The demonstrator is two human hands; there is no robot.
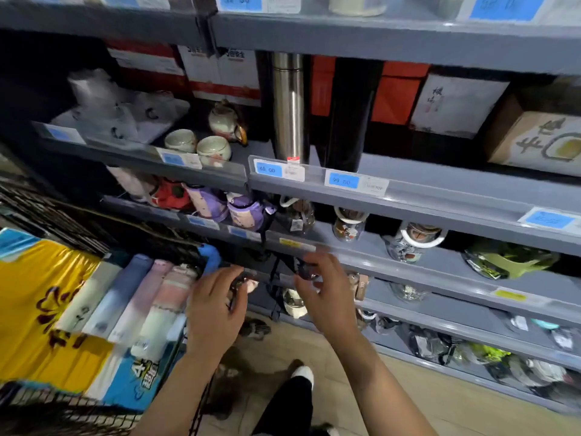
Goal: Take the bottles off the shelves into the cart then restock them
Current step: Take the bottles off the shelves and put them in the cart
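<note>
Left hand: your left hand [217, 305] reaches toward the front edge of a lower shelf [408, 275], just beside the cart's right rim. Its fingers are curled around a small dark object [240, 283]; blur hides what that object is.
Right hand: your right hand [323, 291] is spread in front of the same shelf edge, fingers loosely bent and apart. The fingertips lie against something dark at the shelf lip, but you cannot tell whether they actually hold it.
Bottles in cart: several pastel bottles [138, 297] lie on their sides, packed side by side in the wire cart [63, 410] at your left, caps pointing toward the shelves. They rest between a yellow package [34, 309] and the cart's right side.
Bottles on shelves: a tall steel flask [289, 105] stands upright on the upper shelf beside a black flask [345, 121], above blue price tags [344, 181]. Purple bottles [220, 209] lean on the shelf below.
Other stock: a teapot and cups [213, 140] sit left of the steel flask; glass mugs [415, 240] stand on the shelf to the right of your hands.
Floor: your white shoe [303, 374] shows on the wood floor below your arms.
</note>
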